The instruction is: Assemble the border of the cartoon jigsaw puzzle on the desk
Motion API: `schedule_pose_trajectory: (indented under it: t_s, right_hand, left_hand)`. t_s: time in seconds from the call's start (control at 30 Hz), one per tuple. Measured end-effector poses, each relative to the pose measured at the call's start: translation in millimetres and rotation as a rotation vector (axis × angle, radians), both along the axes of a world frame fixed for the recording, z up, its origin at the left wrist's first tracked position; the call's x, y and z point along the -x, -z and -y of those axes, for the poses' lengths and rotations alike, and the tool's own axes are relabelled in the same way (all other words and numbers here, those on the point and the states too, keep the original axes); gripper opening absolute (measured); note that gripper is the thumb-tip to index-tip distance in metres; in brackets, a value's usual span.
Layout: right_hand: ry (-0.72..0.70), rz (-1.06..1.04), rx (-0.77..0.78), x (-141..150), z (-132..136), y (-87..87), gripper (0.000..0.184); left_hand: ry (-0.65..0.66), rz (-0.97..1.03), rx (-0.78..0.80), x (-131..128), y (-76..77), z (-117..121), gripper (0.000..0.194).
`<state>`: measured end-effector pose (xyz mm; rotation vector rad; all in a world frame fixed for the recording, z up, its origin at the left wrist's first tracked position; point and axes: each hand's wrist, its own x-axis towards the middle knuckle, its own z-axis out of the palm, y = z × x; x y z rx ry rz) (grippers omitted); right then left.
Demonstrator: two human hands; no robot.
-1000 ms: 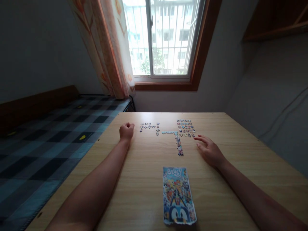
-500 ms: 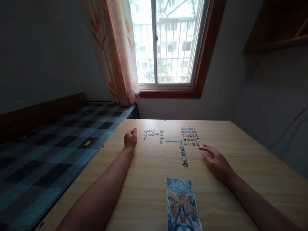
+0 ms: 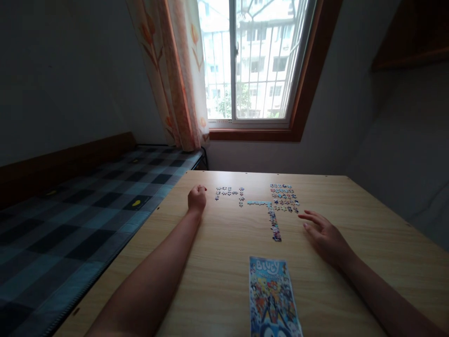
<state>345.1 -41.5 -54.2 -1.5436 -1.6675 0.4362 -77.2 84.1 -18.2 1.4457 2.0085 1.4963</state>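
Left fingers (image 3: 201,189) clenched, right fingers (image 3: 313,216) released; puzzle strip (image 3: 273,222) points lengthwise toward the wearer.

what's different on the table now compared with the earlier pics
Nothing on the table has visibly moved; the view shifted, putting everything lower and further right than at first and cutting off the Bluey picture's near end. No grasp or release shows. The joined strip and loose pieces stayed put, as did the closed left hand and open right hand.

bedding (image 3: 87,220): blue-grey-black checks | curtain (image 3: 175,70): peach, orange tulips | table (image 3: 217,271): pale woodgrain | puzzle pieces (image 3: 275,224): multicoloured, seemingly
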Motion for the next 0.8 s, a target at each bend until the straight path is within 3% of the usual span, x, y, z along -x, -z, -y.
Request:
schedule_pose_trajectory:
  t_s: [0.63, 0.8]
  right_hand:
    - [-0.013, 0.026, -0.012, -0.2, 1.6, -0.7, 0.035]
    - [-0.006, 0.046, -0.003, 1.9, 1.3, -2.1, 0.036]
  left_hand:
    - [0.078, -0.111, 0.032, -1.4, 2.1, 3.6, 0.025]
    - [0.104, -0.140, 0.053, -2.4, 1.1, 5.4, 0.018]
